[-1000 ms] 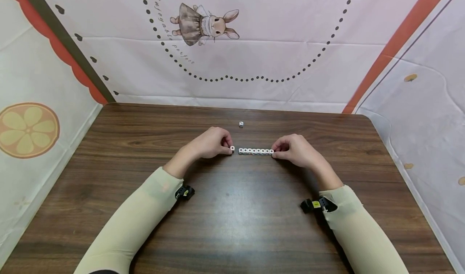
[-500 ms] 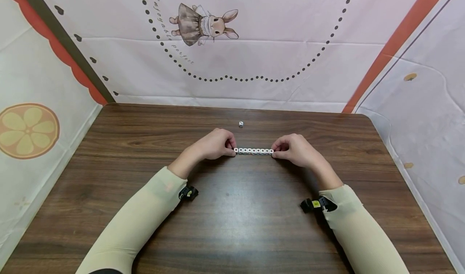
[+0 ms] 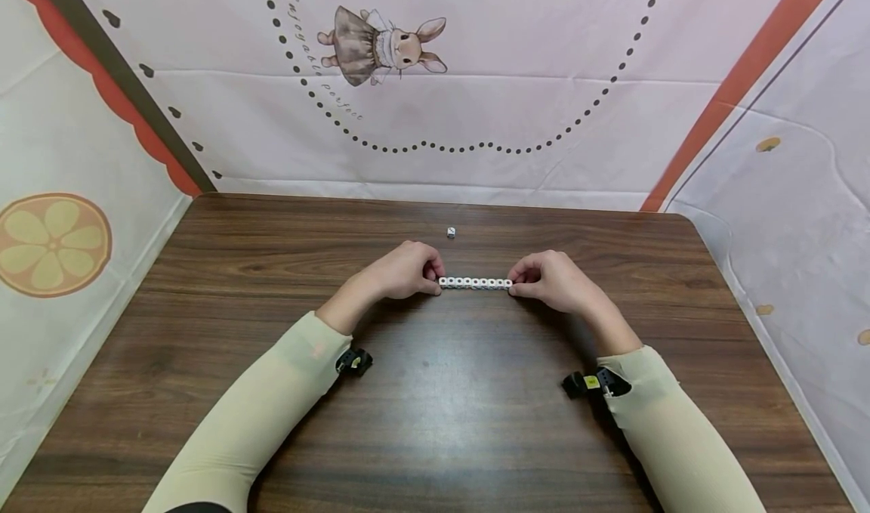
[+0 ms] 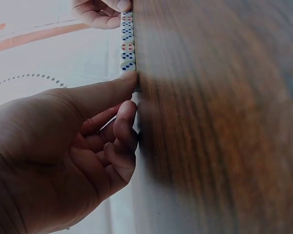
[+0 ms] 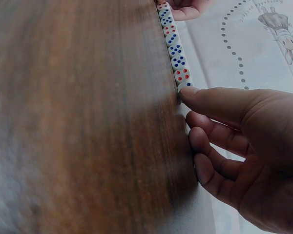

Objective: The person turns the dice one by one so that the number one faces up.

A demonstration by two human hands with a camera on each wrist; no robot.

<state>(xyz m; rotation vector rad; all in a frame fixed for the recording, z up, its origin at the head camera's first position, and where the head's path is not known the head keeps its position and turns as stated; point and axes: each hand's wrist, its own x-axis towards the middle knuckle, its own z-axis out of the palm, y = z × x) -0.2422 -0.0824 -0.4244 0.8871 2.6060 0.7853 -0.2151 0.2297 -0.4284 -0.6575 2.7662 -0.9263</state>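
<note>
A straight row of several white dice (image 3: 476,282) lies across the middle of the table, each with a single large dot facing up. At its left end my left hand (image 3: 404,270) pinches the end die between thumb and fingers. My right hand (image 3: 559,280) holds the die at the opposite end in the same kind of pinch. In the right wrist view, the side faces of the dice (image 5: 175,49) show blue and red dots and stand against one another. The thumb hides most of the end die in the left wrist view.
One single die (image 3: 451,232) sits apart, behind the row toward the table's far edge. The brown wooden table (image 3: 435,392) is bordered by printed cloth walls (image 3: 516,44) at the back and both sides.
My left hand has moved right with a die, bringing it against the row's left end and closing the gap there. My right hand has stayed at the right end.
</note>
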